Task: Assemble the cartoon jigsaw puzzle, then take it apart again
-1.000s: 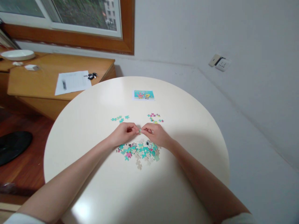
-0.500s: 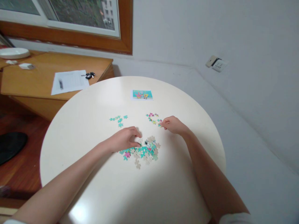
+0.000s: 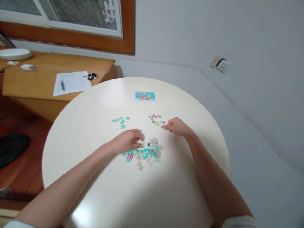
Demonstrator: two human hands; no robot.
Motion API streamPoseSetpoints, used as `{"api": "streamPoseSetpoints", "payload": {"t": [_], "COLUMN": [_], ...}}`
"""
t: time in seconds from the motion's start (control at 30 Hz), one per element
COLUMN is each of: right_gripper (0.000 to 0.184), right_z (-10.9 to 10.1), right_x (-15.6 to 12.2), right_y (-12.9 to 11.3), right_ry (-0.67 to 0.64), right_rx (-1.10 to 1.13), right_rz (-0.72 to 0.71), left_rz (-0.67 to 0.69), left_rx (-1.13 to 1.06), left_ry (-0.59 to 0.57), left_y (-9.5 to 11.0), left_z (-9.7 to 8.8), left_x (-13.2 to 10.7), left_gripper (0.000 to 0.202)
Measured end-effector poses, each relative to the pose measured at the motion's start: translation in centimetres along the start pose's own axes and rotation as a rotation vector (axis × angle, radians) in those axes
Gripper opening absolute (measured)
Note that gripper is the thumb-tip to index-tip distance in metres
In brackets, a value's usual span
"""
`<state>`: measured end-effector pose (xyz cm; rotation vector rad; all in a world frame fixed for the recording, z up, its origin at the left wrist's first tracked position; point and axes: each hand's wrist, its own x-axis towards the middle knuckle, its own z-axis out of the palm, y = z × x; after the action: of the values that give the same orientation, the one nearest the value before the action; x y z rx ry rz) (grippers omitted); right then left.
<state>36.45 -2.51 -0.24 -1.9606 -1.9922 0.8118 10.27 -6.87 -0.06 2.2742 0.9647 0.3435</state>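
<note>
My left hand (image 3: 128, 141) rests at the left edge of a loose pile of jigsaw puzzle pieces (image 3: 145, 154), thumb and curled fingers apart, with nothing plainly held. The pile mixes teal, pink and grey-backed pieces. Farther right, my right hand (image 3: 178, 126) pinches a small puzzle piece (image 3: 163, 127) low over the table; the fingertips partly cover it. Just beyond that hand lies a curved group of yellow and pink pieces (image 3: 155, 120). A separate group of teal pieces (image 3: 122, 121) sits beyond my left hand.
A colourful cartoon picture card (image 3: 144, 96) lies toward the far side of the round white table (image 3: 95, 177). On the wooden desk (image 3: 42, 76) at left are a printed sheet (image 3: 71, 83), keys (image 3: 91, 76) and a white round object (image 3: 15, 53). A wall (image 3: 190, 38) stands behind.
Near the yellow and pink group, my right hand's fingertips have shifted very slightly. My left hand stays at the pile. The view has moved a little.
</note>
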Motion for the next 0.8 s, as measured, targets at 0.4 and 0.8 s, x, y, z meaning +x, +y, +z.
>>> {"api": "streamPoseSetpoints", "payload": {"t": [0.4, 0.8], "right_gripper": [0.035, 0.02], "right_z": [1.7, 4.5], "right_x": [-0.2, -1.7], "right_y": [-2.3, -4.7], "right_ry": [0.179, -0.116], "right_rx": [0.321, 0.276], "right_rz": [-0.256, -0.518], "left_rz": [-0.047, -0.219], "left_rx": [-0.064, -0.253], "left_ry": [0.116, 0.262], "left_y": [0.1, -0.4], "left_z": [0.4, 0.6], "left_x": [0.2, 0.8], "left_gripper": [0.021, 0.028]}}
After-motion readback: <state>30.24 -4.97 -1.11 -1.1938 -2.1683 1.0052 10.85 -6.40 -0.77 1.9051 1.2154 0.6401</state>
